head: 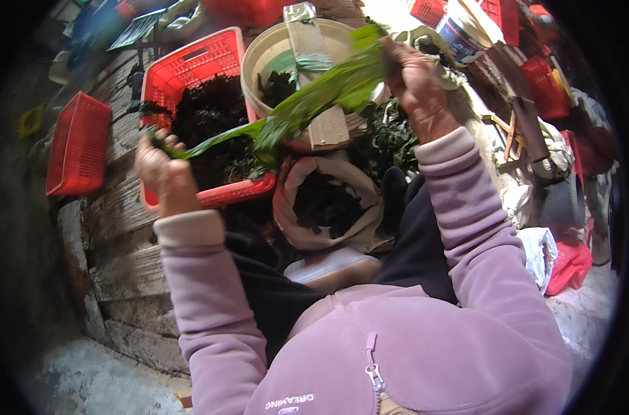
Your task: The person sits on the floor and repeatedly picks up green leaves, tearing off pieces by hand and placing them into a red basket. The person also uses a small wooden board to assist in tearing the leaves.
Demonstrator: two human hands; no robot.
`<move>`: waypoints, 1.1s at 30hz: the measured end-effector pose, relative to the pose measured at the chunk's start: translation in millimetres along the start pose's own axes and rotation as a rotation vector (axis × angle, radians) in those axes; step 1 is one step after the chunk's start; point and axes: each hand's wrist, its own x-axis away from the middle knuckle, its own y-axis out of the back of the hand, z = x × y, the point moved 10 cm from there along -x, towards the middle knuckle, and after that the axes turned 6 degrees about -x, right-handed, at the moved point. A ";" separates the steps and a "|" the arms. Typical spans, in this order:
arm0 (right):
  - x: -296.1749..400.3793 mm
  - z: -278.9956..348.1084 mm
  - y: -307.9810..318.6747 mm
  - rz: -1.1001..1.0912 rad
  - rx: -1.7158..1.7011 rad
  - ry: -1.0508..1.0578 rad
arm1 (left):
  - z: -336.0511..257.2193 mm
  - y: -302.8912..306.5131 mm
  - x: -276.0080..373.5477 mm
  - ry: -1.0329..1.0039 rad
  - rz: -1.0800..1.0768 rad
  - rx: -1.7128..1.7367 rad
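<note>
A long, wet-looking green seaweed frond is stretched between my two hands, slightly blurred. My left hand grips its narrow end above the near left part of a red plastic basket. Higher up at the right, my right hand holds the wide end. Dark seaweed fills much of the basket. Beneath the frond stands a round cream tub with a wooden board laid across it, pale green cord tied around the board. An open sack between my legs contains dark pieces.
An empty-looking red basket stands at the left on wooden planks. More dark seaweed lies right of the tub. A paint bucket, wooden pieces and white and red plastic bags crowd the right side.
</note>
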 end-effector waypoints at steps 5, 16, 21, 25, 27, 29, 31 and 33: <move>1.7 118.3 114.5 -0.545 0.147 0.676 | -59.2 74.4 -20.5 -0.105 -0.087 -0.011; -35.1 53.8 75.2 -0.052 1.055 0.303 | -9.3 -39.3 41.9 -0.199 0.275 -0.500; -31.2 -9.7 0.3 0.188 1.537 0.281 | 50.1 -106.7 83.4 0.001 0.557 -0.610; 4.4 4.0 -60.9 0.351 1.231 0.411 | 72.1 -131.0 110.1 0.093 0.772 -0.573; 41.9 -24.4 -103.5 0.682 0.750 0.301 | 79.0 -141.8 125.9 0.160 0.894 -0.490; 63.5 -58.2 -114.8 0.772 0.595 -0.024 | 81.9 -145.4 132.8 0.160 0.892 -0.487; 72.4 -75.3 -116.9 0.795 0.672 -0.180 | 82.0 -146.3 134.1 0.154 0.875 -0.501; 73.0 -82.8 -110.5 0.748 0.700 -0.313 | 80.1 -143.8 129.5 0.128 0.848 -0.523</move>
